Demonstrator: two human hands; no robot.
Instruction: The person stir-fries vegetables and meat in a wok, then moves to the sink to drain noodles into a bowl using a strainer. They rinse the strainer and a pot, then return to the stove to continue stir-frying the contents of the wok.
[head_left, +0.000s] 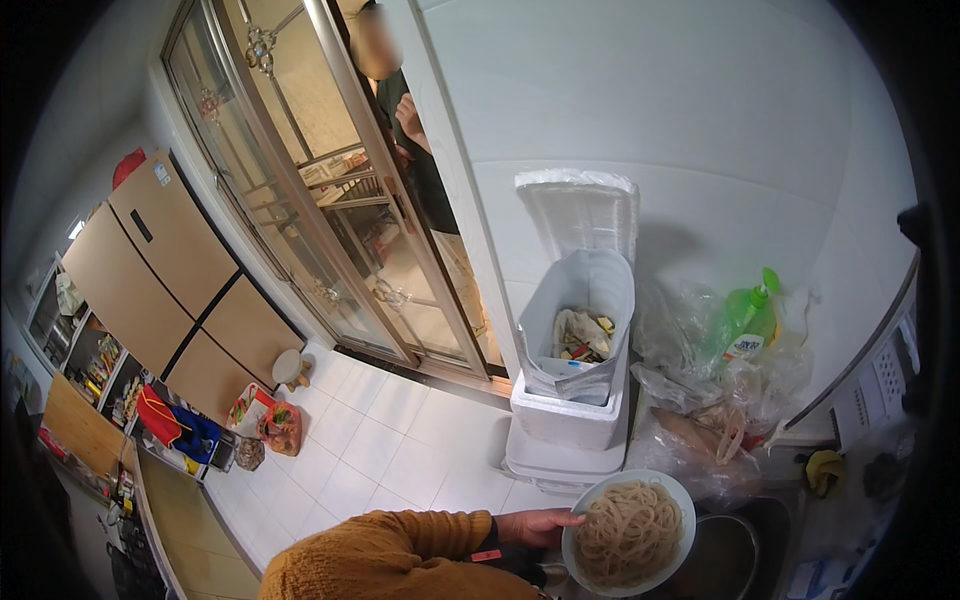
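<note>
My left hand (541, 528), below a mustard knitted sleeve (442, 531), grips the left rim of a pale plate or shallow bowl (684, 499), thumb over the edge. Long, pale noodles (630, 534) are heaped in it. The dish is at the bottom, partly over a sink basin (772, 517) with a round metal vessel (742, 551) in it. My right hand is out of view. Beyond the dish, a lined bin (529, 352) with food scraps (581, 337) stands on a white foam box (566, 427).
A green pump bottle (746, 322) and crumpled plastic bags (697, 442) lie beyond the sink. A person (420, 157) stands behind a sliding glass door (337, 225). At left are a beige refrigerator (172, 285), a small stool (289, 369) and bags (279, 427) on the tiled floor.
</note>
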